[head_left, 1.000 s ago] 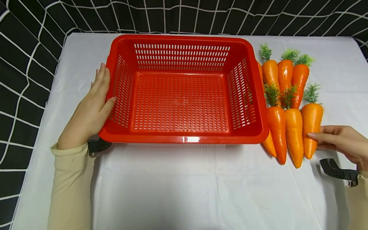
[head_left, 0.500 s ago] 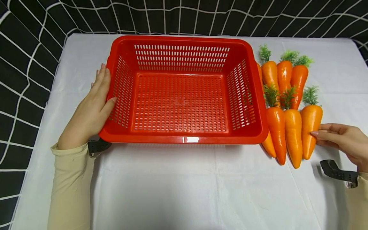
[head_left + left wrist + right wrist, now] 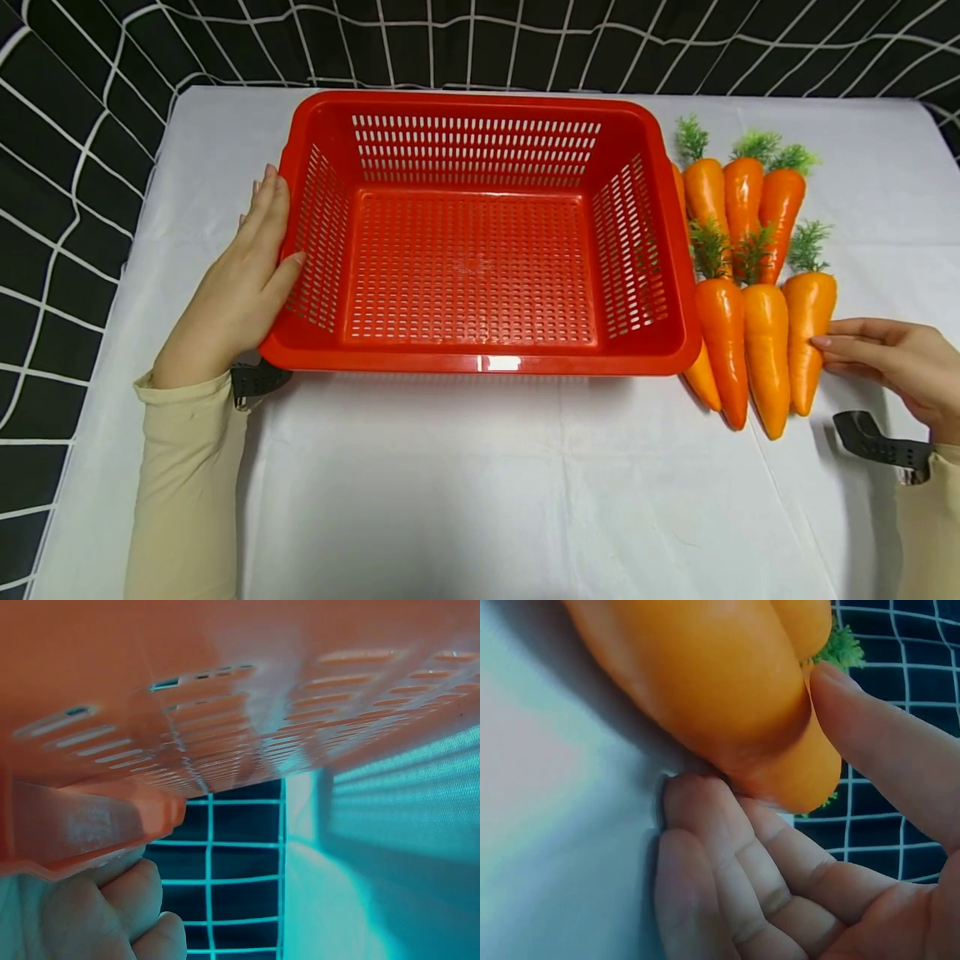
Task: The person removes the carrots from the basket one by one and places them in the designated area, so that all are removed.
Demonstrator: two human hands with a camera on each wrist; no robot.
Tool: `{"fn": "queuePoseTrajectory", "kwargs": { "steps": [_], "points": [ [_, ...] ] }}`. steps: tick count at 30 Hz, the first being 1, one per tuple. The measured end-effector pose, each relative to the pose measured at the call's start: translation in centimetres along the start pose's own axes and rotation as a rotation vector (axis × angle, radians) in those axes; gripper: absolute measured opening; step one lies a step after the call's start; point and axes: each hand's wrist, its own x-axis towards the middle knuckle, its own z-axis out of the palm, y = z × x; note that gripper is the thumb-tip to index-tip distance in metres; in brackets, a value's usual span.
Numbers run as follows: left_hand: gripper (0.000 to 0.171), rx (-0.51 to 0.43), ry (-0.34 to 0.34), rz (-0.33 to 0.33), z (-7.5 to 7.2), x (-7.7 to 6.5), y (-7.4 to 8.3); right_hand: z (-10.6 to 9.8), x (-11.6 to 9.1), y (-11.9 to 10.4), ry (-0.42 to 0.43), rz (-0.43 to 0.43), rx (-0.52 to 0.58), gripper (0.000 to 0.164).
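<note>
A red plastic basket [image 3: 472, 363] with slotted walls stands in the middle of the white-covered table. My left hand [image 3: 232, 283] holds its left rim, thumb over the top and fingers along the outside; in the left wrist view bent fingers [image 3: 127, 904] show below the rim. Several carrots with green tops lie in two rows right of the basket. Nearest my right hand [image 3: 896, 358] is the rightmost front carrot [image 3: 808, 321]. The thumb tip meets its right edge, and the loosely bent fingers [image 3: 705, 817] lie low beside it on the cloth.
Beside that carrot lie a light orange carrot [image 3: 765, 358] and a redder one [image 3: 722, 342]. The back row includes another carrot [image 3: 782, 217]. The basket's right rim partly covers the leftmost carrots. A black net-patterned cloth [image 3: 495, 46] hangs behind the white table cover [image 3: 450, 500].
The rightmost front carrot has shifted slightly left toward its neighbour. My right thumb has slid from the carrot's middle to its right edge. The left hand and basket stay put.
</note>
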Motion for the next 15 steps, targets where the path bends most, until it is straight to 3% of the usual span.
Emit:
{"fn": "queuePoseTrajectory", "kwargs": {
  "steps": [4, 10, 15],
  "points": [
    [0.065, -0.003, 0.002, -0.006, 0.0, 0.0, 0.0, 0.0, -0.1, -0.1, 0.018, -0.017, 0.045, 0.034],
    [0.065, -0.002, -0.002, -0.004, 0.2, 0.0, -0.1, 0.2, -0.2, -0.1, -0.018, -0.058, 0.153, 0.035],
    [0.065, -0.013, -0.014, -0.007, 0.4, 0.1, -0.3, -1.5, 1.8, 3.0, 0.071, -0.075, 0.080, 0.017]
  ]
}}
